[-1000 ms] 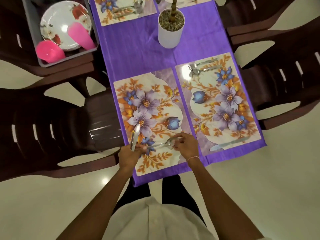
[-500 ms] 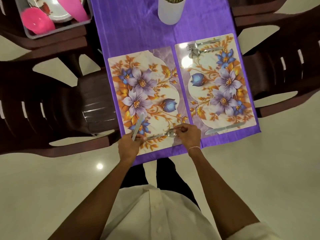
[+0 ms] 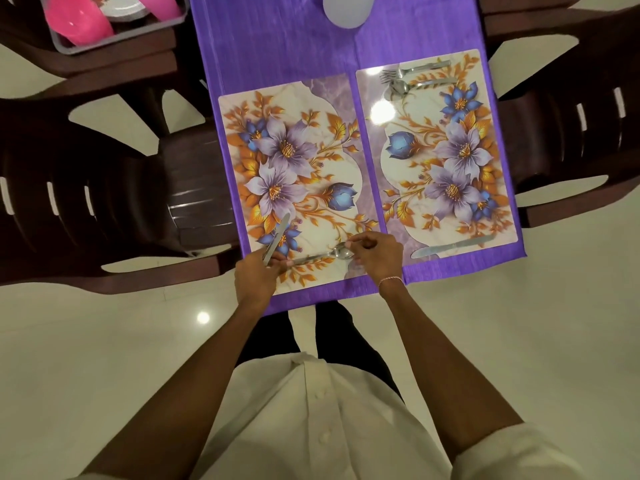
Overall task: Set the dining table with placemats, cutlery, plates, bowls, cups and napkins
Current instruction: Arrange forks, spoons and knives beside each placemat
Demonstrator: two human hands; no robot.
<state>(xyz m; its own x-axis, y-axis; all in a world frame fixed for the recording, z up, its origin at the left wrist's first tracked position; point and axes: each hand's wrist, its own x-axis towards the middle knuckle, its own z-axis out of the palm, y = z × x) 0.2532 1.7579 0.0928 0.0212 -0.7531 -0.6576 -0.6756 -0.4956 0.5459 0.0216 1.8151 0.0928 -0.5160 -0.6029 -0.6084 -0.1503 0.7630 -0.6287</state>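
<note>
Left hand (image 3: 256, 275) gripped slim silver table knife (image 3: 278, 233) above floral rectangular placemat (image 3: 311, 109); right hand (image 3: 377, 256) pinched shiny steel spoon (image 3: 325, 255) at placemat's near edge.

Bright overhead light; glare spots on right placemat (image 3: 381, 110) and floor (image 3: 203, 317); edges warp

We take this for a home dining area. A narrow table (image 3: 346, 293) under a purple cloth (image 3: 277, 46) carries two floral placemats (image 3: 298, 168), the right one laid with steel cutlery (image 3: 414, 77). Dark brown moulded chairs (image 3: 104, 188) stand at its left and right. At far left a grey tub (image 3: 117, 41) holds pink tableware (image 3: 78, 19) and a flowered plate (image 3: 124, 8). The floor (image 3: 86, 341) is pale glossy tile.
</note>
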